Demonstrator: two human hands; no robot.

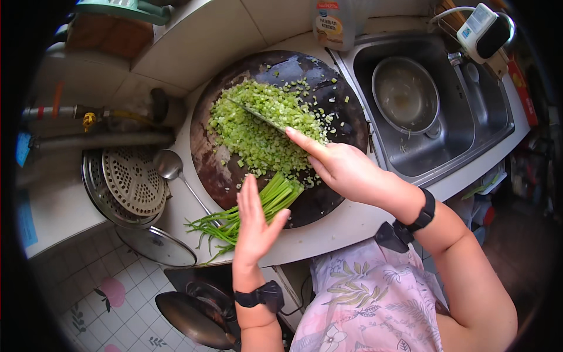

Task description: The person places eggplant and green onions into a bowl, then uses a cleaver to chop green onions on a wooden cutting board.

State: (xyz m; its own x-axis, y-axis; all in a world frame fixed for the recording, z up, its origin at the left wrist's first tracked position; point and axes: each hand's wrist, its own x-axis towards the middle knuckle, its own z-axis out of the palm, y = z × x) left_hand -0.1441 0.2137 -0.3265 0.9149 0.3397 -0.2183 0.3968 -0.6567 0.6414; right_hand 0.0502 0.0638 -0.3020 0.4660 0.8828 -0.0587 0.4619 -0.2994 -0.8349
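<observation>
A round dark chopping board (316, 205) lies on the counter with a wide heap of finely chopped green stalks (258, 144) on it. My right hand (349, 170) grips a kitchen knife (261, 117), its index finger stretched along the top of the blade. The blade is seen almost edge-on in the heap, and its handle is hidden in the hand. At the board's near edge lies a bunch of long green stalks (275, 199), probably celery, its thin ends hanging over the counter. My left hand (255, 220) is held flat beside and partly over the bunch, fingers straight, thumb apart, holding nothing.
A metal ladle (170, 164) rests left of the board, near a perforated steamer plate (135, 182) and a glass lid (155, 245). To the right, a steel sink (457, 135) holds a metal bowl (406, 94). A plastic bottle (334, 26) stands behind. Below is a wok (196, 320).
</observation>
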